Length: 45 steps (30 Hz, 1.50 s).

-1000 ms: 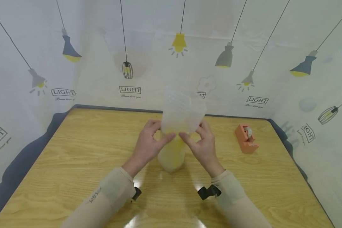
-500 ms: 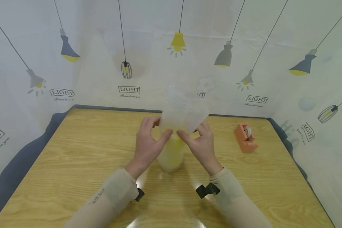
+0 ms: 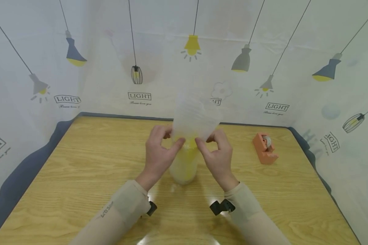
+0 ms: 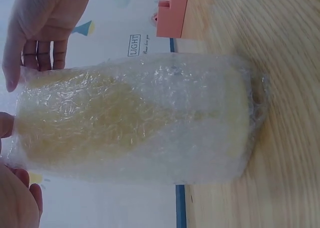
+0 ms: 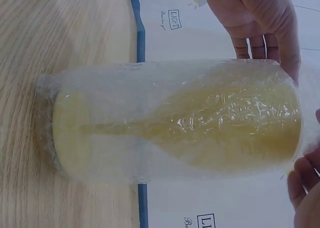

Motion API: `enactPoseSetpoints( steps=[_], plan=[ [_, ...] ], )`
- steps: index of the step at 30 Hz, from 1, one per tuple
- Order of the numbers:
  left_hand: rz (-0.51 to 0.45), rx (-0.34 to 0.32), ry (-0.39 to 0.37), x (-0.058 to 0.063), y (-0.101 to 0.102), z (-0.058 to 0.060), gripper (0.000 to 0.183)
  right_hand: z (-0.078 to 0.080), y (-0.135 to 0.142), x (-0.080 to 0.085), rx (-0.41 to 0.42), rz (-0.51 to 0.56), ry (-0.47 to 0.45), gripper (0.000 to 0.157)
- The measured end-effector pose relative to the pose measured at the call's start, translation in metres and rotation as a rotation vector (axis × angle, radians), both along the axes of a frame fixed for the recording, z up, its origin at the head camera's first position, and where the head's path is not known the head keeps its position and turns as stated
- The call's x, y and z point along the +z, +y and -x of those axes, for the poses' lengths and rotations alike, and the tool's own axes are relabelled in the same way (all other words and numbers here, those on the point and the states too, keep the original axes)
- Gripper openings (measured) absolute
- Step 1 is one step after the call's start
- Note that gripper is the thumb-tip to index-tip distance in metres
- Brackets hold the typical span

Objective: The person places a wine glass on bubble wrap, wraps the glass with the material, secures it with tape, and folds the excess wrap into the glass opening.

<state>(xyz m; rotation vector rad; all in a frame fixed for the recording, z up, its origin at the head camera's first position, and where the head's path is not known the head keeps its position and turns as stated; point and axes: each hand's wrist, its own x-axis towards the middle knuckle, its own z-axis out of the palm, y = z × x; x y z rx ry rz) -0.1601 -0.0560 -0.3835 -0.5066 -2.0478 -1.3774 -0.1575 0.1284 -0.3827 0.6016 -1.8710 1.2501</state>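
A yellow wine glass (image 5: 230, 123) stands upright on the table inside a sleeve of bubble wrap (image 3: 196, 115). Through the wrap, its bowl, stem and broad foot show in the right wrist view. The spare wrap rises loosely above the rim. My left hand (image 3: 159, 149) pinches the wrap at the left of the rim, thumb in front and fingers behind. On the opposite side my right hand (image 3: 219, 156) pinches it likewise, the two thumbs a little apart. Some fingertips are hidden behind the wrap in the head view.
To the right on the wooden table (image 3: 95, 156) stands an orange tape dispenser (image 3: 264, 148) with a roll of tape. A white cloth printed with lamps (image 3: 159, 44) hangs behind the table and along its sides.
My thumbs first drew closer to the rim, then parted slightly. The loose top of the wrap leaned right and came back. The wrapped glass stays in about the same place.
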Motion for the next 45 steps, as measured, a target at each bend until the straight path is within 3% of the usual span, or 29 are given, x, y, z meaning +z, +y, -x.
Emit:
enactPoseSetpoints(
  steps=[5,9,15,22,28,33,37,42,45],
  plan=[
    [-0.016,0.01,-0.003,0.002,0.004,-0.002,0.024,0.002,-0.004,0.002,0.003,0.009,0.078,0.019],
    [-0.032,0.026,0.008,0.003,0.006,-0.003,0.019,0.003,-0.009,0.001,0.007,0.009,0.071,0.017],
    [-0.059,0.022,0.013,0.004,0.007,-0.004,0.014,0.002,-0.011,-0.001,-0.028,-0.112,0.104,0.022],
    [-0.02,-0.014,0.007,0.007,0.004,-0.004,0.017,0.004,0.001,0.0,0.065,-0.197,0.148,0.019],
    [0.071,-0.091,-0.016,0.011,-0.002,-0.004,0.022,0.004,0.011,0.003,0.095,-0.212,0.034,0.01],
    [0.166,-0.164,-0.048,0.017,-0.011,-0.005,0.026,0.005,0.013,0.001,0.121,-0.136,-0.097,0.009],
    [0.227,-0.183,-0.034,0.023,-0.017,-0.004,0.024,0.005,0.013,0.0,0.142,-0.077,-0.191,0.006],
    [0.207,-0.187,-0.06,0.025,-0.022,0.0,0.02,0.005,0.01,0.003,0.156,-0.047,-0.271,0.01],
    [0.169,-0.19,-0.123,0.025,-0.023,0.002,0.018,0.006,0.009,0.004,0.188,-0.02,-0.302,0.028]
  ],
)
